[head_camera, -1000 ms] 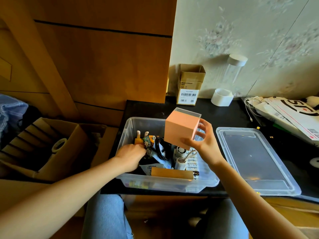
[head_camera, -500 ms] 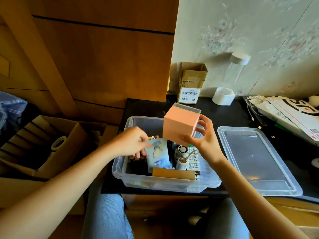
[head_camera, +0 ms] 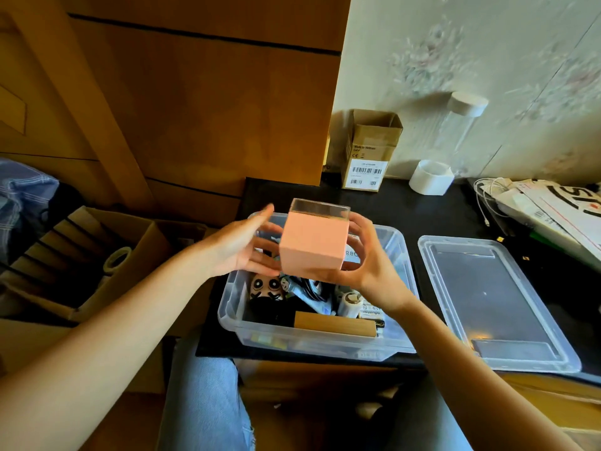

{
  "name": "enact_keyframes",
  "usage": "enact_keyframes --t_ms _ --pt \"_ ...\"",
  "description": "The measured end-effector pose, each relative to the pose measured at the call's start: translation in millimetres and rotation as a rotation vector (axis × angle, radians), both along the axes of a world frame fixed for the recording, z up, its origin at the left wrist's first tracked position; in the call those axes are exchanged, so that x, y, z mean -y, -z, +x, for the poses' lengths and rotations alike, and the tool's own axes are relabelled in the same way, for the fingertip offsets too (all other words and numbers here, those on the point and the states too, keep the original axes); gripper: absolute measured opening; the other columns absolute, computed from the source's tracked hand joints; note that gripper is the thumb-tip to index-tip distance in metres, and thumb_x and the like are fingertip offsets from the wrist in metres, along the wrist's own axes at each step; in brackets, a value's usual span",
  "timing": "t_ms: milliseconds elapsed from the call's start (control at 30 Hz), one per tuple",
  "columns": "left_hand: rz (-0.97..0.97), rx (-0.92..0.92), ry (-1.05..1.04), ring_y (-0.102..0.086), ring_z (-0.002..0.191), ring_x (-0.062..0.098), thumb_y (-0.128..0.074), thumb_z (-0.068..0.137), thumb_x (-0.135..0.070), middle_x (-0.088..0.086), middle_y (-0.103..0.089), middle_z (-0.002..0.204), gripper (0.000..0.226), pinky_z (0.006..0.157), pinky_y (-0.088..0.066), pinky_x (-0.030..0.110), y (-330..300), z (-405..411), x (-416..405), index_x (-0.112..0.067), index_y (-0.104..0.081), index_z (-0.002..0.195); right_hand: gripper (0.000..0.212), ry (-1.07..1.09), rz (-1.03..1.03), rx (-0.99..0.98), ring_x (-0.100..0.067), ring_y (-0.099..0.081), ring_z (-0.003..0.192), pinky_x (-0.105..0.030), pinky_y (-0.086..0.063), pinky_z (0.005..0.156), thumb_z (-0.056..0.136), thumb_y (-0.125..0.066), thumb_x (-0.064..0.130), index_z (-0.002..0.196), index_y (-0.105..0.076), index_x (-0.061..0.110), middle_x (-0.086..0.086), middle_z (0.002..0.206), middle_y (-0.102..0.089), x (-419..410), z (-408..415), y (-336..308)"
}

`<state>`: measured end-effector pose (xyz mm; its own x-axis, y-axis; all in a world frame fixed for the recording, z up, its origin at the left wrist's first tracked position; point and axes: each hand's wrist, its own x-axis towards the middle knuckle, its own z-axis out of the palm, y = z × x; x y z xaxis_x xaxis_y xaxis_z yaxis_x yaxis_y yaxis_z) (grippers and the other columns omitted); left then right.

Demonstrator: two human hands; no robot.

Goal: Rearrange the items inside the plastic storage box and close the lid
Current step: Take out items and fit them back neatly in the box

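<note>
To the far left sits a cardboard carton (head_camera: 97,255) with a roll of tape (head_camera: 117,258) lying in it, out of my way. My left hand (head_camera: 242,247) comes next, fingers straight and spread, palm turned toward the left face of the pink cube box (head_camera: 313,245); whether it touches that face I cannot tell. I take it to be there to steady the cube. My right hand (head_camera: 369,260) does the carrying, fingers curled round the cube's right side and thumb under its near bottom edge, holding it over the far half of the plastic storage box (head_camera: 312,345) so I can see where it might fit. Below it the box is crowded: a panda-faced toy (head_camera: 268,286) at the left, dark cables in the middle, a wooden block (head_camera: 335,324) along the near wall, small rolls at the right. The cube will probably need a cleared corner. Just right of the box the lid (head_camera: 494,307) lies flat on the black table (head_camera: 422,209), handy for closing.
</note>
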<state>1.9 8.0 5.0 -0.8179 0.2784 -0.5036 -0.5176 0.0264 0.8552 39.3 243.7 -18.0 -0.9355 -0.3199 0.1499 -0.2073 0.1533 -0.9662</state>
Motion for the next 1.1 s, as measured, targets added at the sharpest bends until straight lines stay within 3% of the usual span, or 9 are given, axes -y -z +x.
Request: enact_keyframes --t_ms 100,267,367,467,633,800,900,967,1100 --pt "0.059 -0.031 0.196 -0.067 0.102 0.032 -0.052 0.062 -0.084 0.012 -0.07 0.106 0.075 0.072 -0.056 0.045 -7 5 12 -0.031 -0.065 0.114 0.09 -0.086 0.029 0.009 -0.01 -0.043 0.126 -0.033 -0.053 0.09 0.067 -0.083 0.016 0.136 -0.028 0.032 0.007 0.133 -0.045 15 -3 2" --pt "-0.1 -0.2 0.132 -0.06 0.106 0.024 -0.074 0.065 -0.055 0.004 -0.061 0.115 0.056 0.07 -0.057 0.039 -1 12 14 -0.04 -0.055 0.116 0.083 -0.095 0.104 0.092 -0.008 -0.044 0.125 -0.029 -0.051 0.092 0.068 -0.081 0.028 0.133 -0.029 0.035 0.008 0.133 -0.044 34 -10 2" --pt "-0.042 -0.288 -0.009 -0.059 0.106 0.021 -0.074 0.069 -0.045 0.001 -0.061 0.115 0.047 0.074 -0.055 0.039 12 10 18 -0.041 -0.055 0.112 0.056 0.001 0.537 0.173 -0.02 -0.058 0.101 -0.033 -0.051 0.084 0.076 -0.073 0.037 0.117 -0.049 0.008 -0.011 0.116 -0.058 41 -18 -5" --pt "0.055 -0.36 -0.141 -0.063 0.103 0.013 -0.068 0.07 -0.045 -0.005 -0.064 0.113 0.045 0.072 -0.056 0.033 26 11 20 -0.043 -0.055 0.113 0.041 -0.23 0.877 0.255 -0.021 -0.056 0.074 -0.032 -0.048 0.072 0.095 -0.05 0.031 0.105 -0.062 -0.006 -0.02 0.093 -0.064 45 -21 -9" --pt "0.131 -0.448 -0.285 -0.065 0.094 0.003 -0.064 0.074 -0.043 -0.017 -0.067 0.102 0.044 0.067 -0.054 0.022 40 12 9 -0.043 -0.05 0.116 0.033 -0.624 0.681 0.575 -0.024 -0.056 0.116 -0.027 -0.044 0.101 0.101 -0.037 0.013 0.122 -0.058 -0.002 -0.015 0.125 -0.06 77 -26 -2" --pt "0.177 -0.488 -0.331 -0.066 0.096 0.005 -0.063 0.078 -0.036 -0.013 -0.068 0.103 0.055 0.067 -0.054 0.02 42 13 1 -0.026 -0.045 0.129 0.037 -0.737 0.927 0.753 -0.028 -0.046 0.127 -0.032 -0.041 0.105 0.099 -0.042 0.011 0.133 -0.047 -0.001 -0.015 0.139 -0.048 122 -36 35" --pt "0.177 -0.5 -0.31 -0.065 0.098 0.005 -0.064 0.078 -0.033 -0.012 -0.066 0.106 0.053 0.07 -0.054 0.021 41 12 1 -0.029 -0.045 0.127 0.039 -0.893 1.143 0.669 -0.035 -0.039 0.13 -0.046 -0.037 0.108 0.098 -0.04 0.008 0.136 -0.043 0.001 -0.016 0.143 -0.042 140 -37 50" --pt "0.177 -0.512 -0.296 -0.064 0.099 0.003 -0.063 0.078 -0.032 -0.014 -0.065 0.105 0.051 0.072 -0.055 0.023 40 11 1 -0.031 -0.044 0.126 0.04 -0.957 1.263 0.521 -0.036 -0.044 0.125 -0.044 -0.039 0.105 0.097 -0.039 0.008 0.136 -0.043 0.0 -0.017 0.139 -0.044 146 -37 53" --pt "0.197 -0.509 -0.301 -0.064 0.101 0.005 -0.062 0.077 -0.031 -0.006 -0.062 0.113 0.057 0.073 -0.055 0.024 38 10 2 -0.027 -0.042 0.129 0.029 -1.069 1.447 0.3 -0.039 -0.054 0.09 -0.044 -0.043 0.082 0.096 -0.039 0.006 0.111 -0.057 -0.012 -0.027 0.102 -0.057 149 -32 53"
